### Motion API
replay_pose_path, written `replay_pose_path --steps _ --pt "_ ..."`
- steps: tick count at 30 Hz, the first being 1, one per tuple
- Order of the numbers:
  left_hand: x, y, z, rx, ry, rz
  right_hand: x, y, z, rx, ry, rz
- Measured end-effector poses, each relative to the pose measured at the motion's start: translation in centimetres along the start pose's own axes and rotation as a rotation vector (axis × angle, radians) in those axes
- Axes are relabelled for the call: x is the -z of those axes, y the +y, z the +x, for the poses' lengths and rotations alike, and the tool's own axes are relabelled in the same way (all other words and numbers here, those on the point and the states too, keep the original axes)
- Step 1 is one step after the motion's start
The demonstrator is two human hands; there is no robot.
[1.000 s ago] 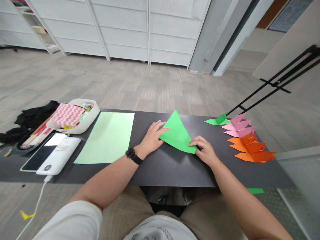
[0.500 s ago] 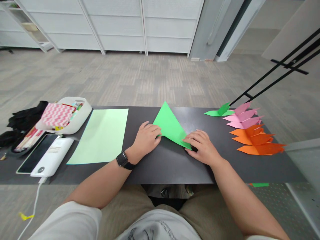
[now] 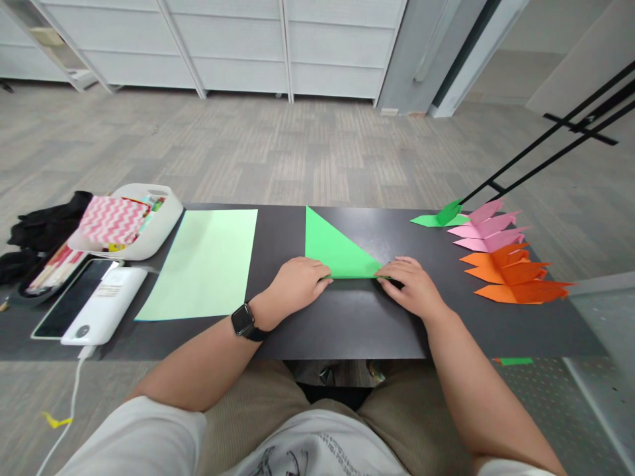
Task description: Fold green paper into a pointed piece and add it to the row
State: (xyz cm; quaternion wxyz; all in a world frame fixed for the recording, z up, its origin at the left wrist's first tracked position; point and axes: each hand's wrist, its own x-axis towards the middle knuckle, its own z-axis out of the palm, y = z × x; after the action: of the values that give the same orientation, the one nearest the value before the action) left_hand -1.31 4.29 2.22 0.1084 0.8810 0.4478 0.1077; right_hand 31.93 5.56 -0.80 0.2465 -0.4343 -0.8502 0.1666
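Observation:
A bright green sheet of paper (image 3: 335, 248), folded into a triangle, lies on the dark table with its long straight edge toward me. My left hand (image 3: 300, 283) is closed on the near left corner, thumb at the edge and fingers on top. At the near right corner, my right hand (image 3: 413, 285) pinches the paper between thumb and fingers. Both hands partly cover those corners. To the left lies a stack of pale green paper sheets (image 3: 201, 264), apart from my left hand.
Folded paper birds in orange (image 3: 510, 274), pink (image 3: 491, 225) and green (image 3: 441, 217) stand along the right side. On the left are a white basket (image 3: 163, 228), a phone (image 3: 69, 301), a white power bank (image 3: 104, 305) with a cable, and a pencil case (image 3: 52, 271).
The green triangle has turned, so its near edge now runs level and its top point has shifted left. Both hands moved along with the paper, keeping hold of it.

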Motion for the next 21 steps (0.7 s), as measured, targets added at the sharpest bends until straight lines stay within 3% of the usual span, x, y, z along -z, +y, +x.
replay_pose_path --steps 4,10,17,21 --pt "0.6 0.0 -0.2 0.136 0.0 -0.018 0.1 -0.7 0.0 -0.097 0.042 0.062" --pt "0.2 -1.2 -0.2 0.276 0.121 -0.053 -0.5 -1.7 1.5 -0.275 0.017 0.021" --pt "-0.6 -3.0 0.4 0.341 0.214 -0.108 -1.0 -1.3 4.3 -0.298 -0.078 -0.059" --pt "0.4 -2.1 0.5 0.298 0.366 -0.036 -1.5 -1.2 4.7 -0.305 -0.038 -0.074"
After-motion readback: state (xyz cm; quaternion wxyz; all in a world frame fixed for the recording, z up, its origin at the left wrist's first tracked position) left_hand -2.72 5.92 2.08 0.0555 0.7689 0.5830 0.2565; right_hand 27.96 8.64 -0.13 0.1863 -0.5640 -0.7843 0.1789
